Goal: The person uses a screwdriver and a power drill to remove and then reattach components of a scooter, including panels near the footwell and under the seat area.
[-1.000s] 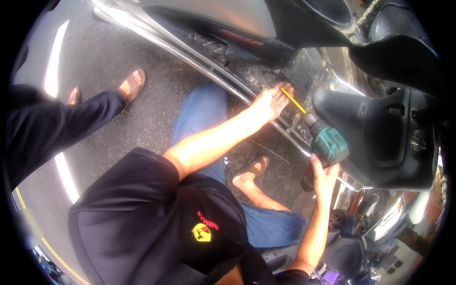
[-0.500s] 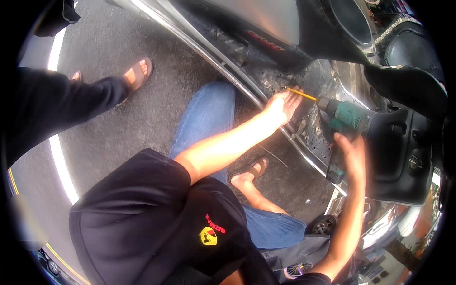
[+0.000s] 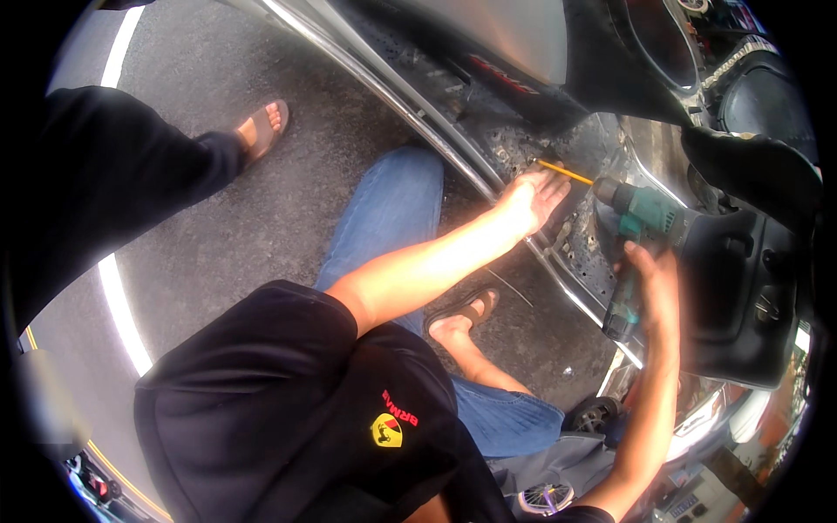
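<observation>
My right hand is closed round the handle of a green and black cordless drill. A long, thin yellow bit sticks out of its chuck toward the left. My left hand has its palm turned up and its fingers stretched out beside the bit. The bit crosses in front of those fingertips; whether they touch it, I cannot tell. Beyond both hands lies the vehicle's dark, dirty metal floor, dotted with holes. The exact spot where the bit's tip ends is hard to make out.
A shiny metal rail runs diagonally along the vehicle's edge. On the right stands a black panel with a latch. My jeans-clad knee is close to the rail. Another person's sandalled foot rests on the asphalt at left.
The whole view has shifted slightly, and the drill and both hands keep nearly the same pose. At left, the other person's dark trouser leg looks larger, and their second foot no longer shows.
</observation>
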`<state>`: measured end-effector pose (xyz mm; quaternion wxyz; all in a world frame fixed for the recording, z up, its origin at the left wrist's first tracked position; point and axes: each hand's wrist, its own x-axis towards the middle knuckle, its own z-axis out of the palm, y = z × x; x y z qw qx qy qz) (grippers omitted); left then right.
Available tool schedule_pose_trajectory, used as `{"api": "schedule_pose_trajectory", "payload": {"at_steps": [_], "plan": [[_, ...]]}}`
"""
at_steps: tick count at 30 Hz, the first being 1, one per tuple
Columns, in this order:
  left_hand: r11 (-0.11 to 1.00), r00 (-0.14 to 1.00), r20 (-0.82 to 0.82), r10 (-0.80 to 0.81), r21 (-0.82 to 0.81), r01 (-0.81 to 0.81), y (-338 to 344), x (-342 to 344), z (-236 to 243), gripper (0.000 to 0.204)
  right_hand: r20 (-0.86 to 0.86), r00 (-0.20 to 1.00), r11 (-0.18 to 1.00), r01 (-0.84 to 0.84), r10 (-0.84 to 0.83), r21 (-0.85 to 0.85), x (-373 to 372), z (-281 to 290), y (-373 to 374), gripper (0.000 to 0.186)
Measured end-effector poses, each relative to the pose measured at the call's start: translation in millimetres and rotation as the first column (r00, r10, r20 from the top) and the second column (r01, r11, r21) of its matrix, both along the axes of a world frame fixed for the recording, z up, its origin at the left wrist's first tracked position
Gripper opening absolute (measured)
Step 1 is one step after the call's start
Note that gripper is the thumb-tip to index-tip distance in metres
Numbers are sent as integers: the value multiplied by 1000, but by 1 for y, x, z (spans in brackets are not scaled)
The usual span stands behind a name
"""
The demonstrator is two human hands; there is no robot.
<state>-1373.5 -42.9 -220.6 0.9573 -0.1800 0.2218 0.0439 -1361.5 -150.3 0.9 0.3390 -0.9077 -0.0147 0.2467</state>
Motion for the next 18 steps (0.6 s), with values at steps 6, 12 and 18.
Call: {"api": "schedule_pose_trajectory", "payload": {"at_steps": [6, 12, 18], "plan": [[915, 980, 99, -170, 386, 120, -19, -22, -24, 66, -18, 989, 988, -147, 146, -42, 10, 19, 21, 37], [690, 948, 117, -297, 713, 128, -24, -32, -36, 82, -17, 986, 982, -168, 167, -84, 14, 25, 34, 33], [622, 923, 105, -371, 766, 163, -20, -35, -36, 83, 14, 977, 974, -212, 213, -75, 21, 15, 27, 30]]}}
